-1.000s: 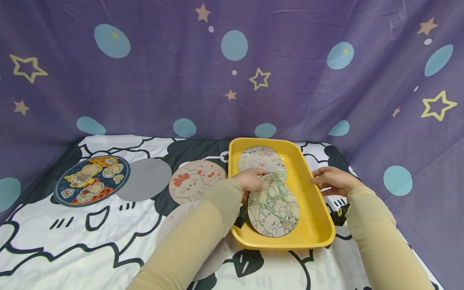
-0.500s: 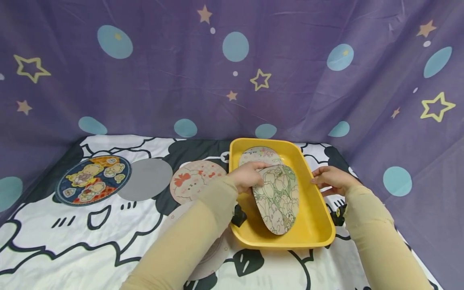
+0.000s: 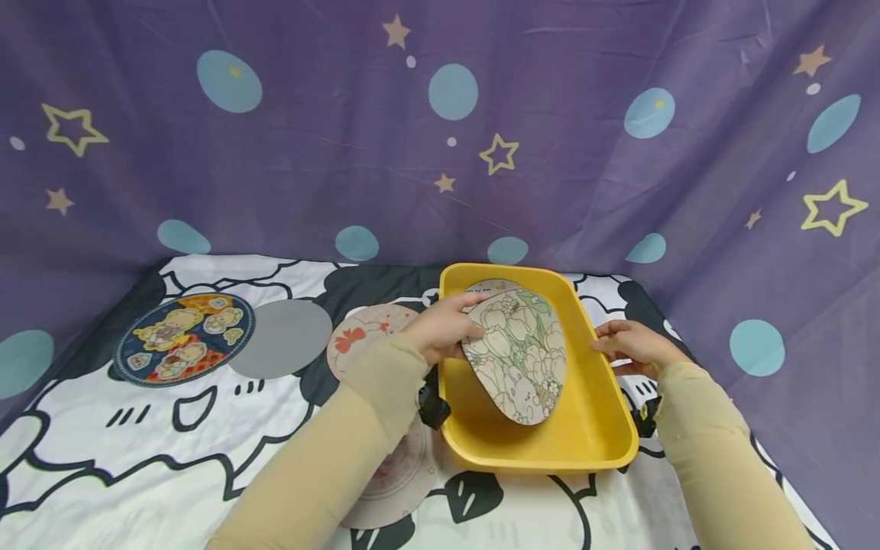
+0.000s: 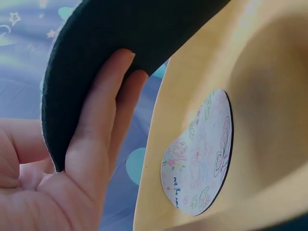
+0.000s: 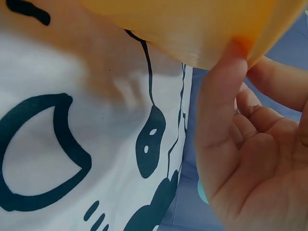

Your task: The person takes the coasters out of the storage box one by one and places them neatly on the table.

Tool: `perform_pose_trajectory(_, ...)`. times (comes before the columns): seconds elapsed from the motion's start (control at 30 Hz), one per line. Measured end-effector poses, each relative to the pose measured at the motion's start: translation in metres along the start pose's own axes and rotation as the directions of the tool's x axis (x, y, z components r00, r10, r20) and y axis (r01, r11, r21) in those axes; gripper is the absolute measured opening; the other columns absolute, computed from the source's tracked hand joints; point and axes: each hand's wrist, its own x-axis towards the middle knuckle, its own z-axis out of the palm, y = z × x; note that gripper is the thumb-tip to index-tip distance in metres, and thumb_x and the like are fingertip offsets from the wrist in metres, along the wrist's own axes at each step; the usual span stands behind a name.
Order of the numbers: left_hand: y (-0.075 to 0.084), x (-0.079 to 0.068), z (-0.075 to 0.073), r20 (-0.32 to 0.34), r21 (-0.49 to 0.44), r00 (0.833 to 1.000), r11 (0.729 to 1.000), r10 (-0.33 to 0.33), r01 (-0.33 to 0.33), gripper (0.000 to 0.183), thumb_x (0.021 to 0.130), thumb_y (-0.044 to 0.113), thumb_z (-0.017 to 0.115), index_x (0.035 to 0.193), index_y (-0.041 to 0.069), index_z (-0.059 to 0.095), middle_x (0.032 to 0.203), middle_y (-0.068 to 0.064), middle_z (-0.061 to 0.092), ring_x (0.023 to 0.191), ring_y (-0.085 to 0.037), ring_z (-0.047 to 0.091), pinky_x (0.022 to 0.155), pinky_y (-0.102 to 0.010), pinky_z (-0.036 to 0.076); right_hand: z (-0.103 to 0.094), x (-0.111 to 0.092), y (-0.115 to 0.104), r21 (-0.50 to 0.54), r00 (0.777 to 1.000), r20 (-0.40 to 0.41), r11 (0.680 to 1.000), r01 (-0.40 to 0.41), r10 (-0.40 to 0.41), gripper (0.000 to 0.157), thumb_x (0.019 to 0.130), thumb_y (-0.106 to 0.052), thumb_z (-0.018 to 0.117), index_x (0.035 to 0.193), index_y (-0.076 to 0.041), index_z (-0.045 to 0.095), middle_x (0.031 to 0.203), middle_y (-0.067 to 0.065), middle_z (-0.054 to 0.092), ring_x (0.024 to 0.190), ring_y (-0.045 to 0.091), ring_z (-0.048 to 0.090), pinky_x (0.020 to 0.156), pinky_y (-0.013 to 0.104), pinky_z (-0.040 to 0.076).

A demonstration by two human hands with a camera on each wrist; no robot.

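My left hand (image 3: 443, 326) pinches the upper left edge of a thin mouse pad (image 3: 519, 359) printed with tulips and a bunny, between thumb and fingers. It is tilted over the yellow tray (image 3: 605, 428); in the left wrist view its dark backing (image 4: 125, 29) faces the camera, with fingers lying along it. Another mouse pad (image 4: 199, 159), pale with pink flowers and small writing, lies in the tray at its far end, mostly hidden in the head view. At the tray's right side, my right hand (image 3: 635, 345) pinches the rim between thumb and fingers (image 5: 224, 91).
Left of the tray lie a pink round pad (image 3: 364, 328) with a red bow, a plain grey one (image 3: 285, 338) and a navy one (image 3: 184, 340) with bears. A pale round pad (image 3: 399, 481) is partly under my left arm. A purple curtain (image 3: 289, 153) hangs behind.
The tulip mouse pad has been raised and tilted up from the tray, shifting toward the far end with my left hand. My right hand has stayed at the rim.
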Motion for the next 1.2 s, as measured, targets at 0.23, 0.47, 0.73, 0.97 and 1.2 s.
perform_pose_trajectory(0.23, 0.001, -0.009, -0.006, -0.034, -0.048, 0.999, 0.999, -0.001, -0.001, 0.068, 0.093, -0.012, 0.05, 0.15, 0.024, 0.043, 0.125, -0.014, 0.059, 0.077, -0.018, 0.069, 0.069, -0.039, 0.062, 0.001, -0.001, 0.0, -0.013, 1.0, -0.011, 1.0, -0.01, 0.01, 0.039, 0.098, -0.018, 0.061, 0.128, 0.002, 0.047, 0.088, -0.002, 0.062, 0.078, 0.013, 0.06, 0.074, 0.03, 0.06)
perform_pose_trajectory(0.47, 0.005, -0.02, -0.008, -0.057, -0.064, 0.998, 0.998, 0.003, -0.007, 0.067, 0.094, -0.01, 0.051, 0.151, 0.024, 0.042, 0.129, -0.014, 0.058, 0.084, -0.019, 0.067, 0.071, -0.037, 0.062, 0.0, 0.0, 0.0, -0.018, 1.0, -0.013, 1.0, -0.022, 0.021, 0.041, 0.098, -0.018, 0.061, 0.13, 0.002, 0.046, 0.087, -0.003, 0.061, 0.077, 0.013, 0.059, 0.074, 0.03, 0.06)
perform_pose_trajectory(0.73, 0.006, -0.031, -0.017, -0.067, -0.094, 0.997, 0.994, 0.041, -0.047, 0.066, 0.095, -0.01, 0.049, 0.151, 0.024, 0.04, 0.134, -0.014, 0.054, 0.089, -0.021, 0.065, 0.066, -0.032, 0.059, 0.0, 0.0, -0.001, -0.018, 1.0, -0.008, 1.0, -0.025, 0.025, 0.041, 0.097, -0.018, 0.061, 0.13, 0.002, 0.046, 0.086, -0.004, 0.062, 0.077, 0.012, 0.059, 0.075, 0.029, 0.06)
perform_pose_trajectory(0.97, 0.004, -0.04, -0.026, -0.085, -0.148, 0.994, 0.986, 0.069, -0.081, 0.068, 0.094, -0.012, 0.046, 0.153, 0.02, 0.036, 0.133, -0.015, 0.05, 0.088, -0.018, 0.062, 0.068, -0.028, 0.058, -0.001, -0.001, -0.002, -0.014, 1.0, 0.001, 1.0, -0.025, 0.025, 0.04, 0.097, -0.018, 0.062, 0.129, 0.002, 0.047, 0.085, -0.004, 0.061, 0.076, 0.012, 0.059, 0.075, 0.029, 0.06)
perform_pose_trajectory(1.2, 0.0, -0.05, -0.037, -0.094, -0.14, 0.992, 0.986, 0.078, -0.091, 0.07, 0.094, -0.012, 0.045, 0.155, 0.019, 0.032, 0.14, -0.017, 0.046, 0.095, -0.019, 0.062, 0.072, -0.029, 0.059, -0.002, -0.001, -0.001, -0.001, 1.0, 0.013, 1.0, -0.027, 0.027, 0.037, 0.097, -0.017, 0.061, 0.126, 0.0, 0.048, 0.085, -0.005, 0.061, 0.075, 0.011, 0.06, 0.075, 0.029, 0.06)
